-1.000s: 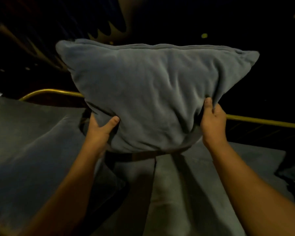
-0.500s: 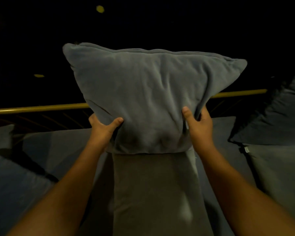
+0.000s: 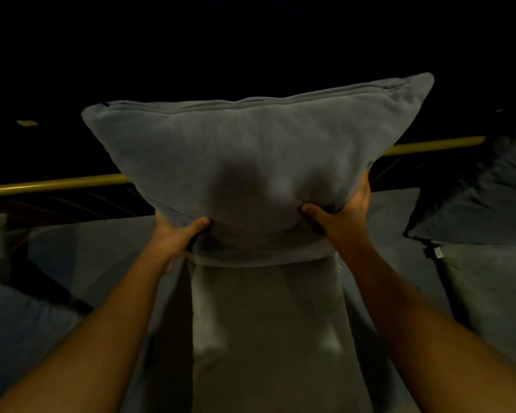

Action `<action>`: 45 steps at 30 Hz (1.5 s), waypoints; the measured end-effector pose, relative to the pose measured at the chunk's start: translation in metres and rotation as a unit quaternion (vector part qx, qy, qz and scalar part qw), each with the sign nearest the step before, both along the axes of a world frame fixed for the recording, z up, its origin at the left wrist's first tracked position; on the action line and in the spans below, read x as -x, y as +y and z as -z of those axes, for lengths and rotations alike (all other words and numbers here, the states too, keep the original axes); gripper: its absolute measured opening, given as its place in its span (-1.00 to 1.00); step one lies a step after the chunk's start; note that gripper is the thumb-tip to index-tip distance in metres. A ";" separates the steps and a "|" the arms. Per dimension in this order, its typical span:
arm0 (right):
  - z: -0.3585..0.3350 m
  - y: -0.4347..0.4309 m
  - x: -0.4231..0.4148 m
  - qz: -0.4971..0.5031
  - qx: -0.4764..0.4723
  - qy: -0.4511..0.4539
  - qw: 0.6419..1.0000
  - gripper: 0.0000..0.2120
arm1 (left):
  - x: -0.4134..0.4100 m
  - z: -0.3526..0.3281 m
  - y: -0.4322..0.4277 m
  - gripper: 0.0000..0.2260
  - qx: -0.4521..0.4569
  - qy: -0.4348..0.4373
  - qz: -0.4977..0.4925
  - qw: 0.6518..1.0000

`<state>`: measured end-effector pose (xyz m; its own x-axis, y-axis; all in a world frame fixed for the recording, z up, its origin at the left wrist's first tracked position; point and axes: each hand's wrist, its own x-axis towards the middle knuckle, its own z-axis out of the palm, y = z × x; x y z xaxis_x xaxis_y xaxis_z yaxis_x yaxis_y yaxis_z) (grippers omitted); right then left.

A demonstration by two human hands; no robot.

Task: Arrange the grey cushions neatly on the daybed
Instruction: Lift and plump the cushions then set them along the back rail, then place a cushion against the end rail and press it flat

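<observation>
Raised higher now, grey cushion [image 3: 259,162] gripped by both hands; tag [image 3: 437,252] unreadable.

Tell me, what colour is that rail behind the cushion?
The rail is golden yellow, plain with no pattern, seen in the head view.

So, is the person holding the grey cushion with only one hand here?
No, both the left hand and the right hand grip the lower corners of the grey cushion.

the held cushion [image 3: 256,162] hides most fingers and part of the yellow rail [image 3: 51,183].
</observation>
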<state>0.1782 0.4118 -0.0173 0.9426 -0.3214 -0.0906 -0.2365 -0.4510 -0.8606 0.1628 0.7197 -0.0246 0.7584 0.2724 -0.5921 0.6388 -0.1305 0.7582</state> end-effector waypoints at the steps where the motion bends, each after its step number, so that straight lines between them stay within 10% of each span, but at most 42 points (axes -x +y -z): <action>1: 0.002 -0.001 -0.001 0.002 -0.008 -0.001 1.000 0.24 | 0.001 -0.001 -0.002 -0.06 0.012 0.016 -0.014 1.000; 9: 0.008 0.016 0.015 0.032 -0.049 0.010 0.998 0.14 | 0.011 -0.011 -0.019 -0.57 0.144 -0.086 -0.150 0.974; 23: 0.001 0.009 0.024 -0.003 0.012 0.038 0.999 0.13 | 0.042 -0.026 -0.025 -0.35 -0.042 -0.055 -0.096 0.993; 30: 0.002 0.040 0.109 -0.074 -0.052 0.154 0.984 -0.44 | 0.120 -0.045 -0.035 -0.69 -0.109 -0.054 0.044 0.992; 45: -0.051 0.329 0.199 -0.332 0.024 0.131 0.934 -0.63 | 0.253 -0.079 0.205 -0.53 -0.198 -0.094 0.053 0.974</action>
<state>-0.0212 0.7404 0.0332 0.8833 0.3166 -0.3457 -0.0899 -0.6094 -0.7878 -0.0903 0.9252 0.0542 0.8796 0.3654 -0.3045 0.4605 -0.4941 0.7374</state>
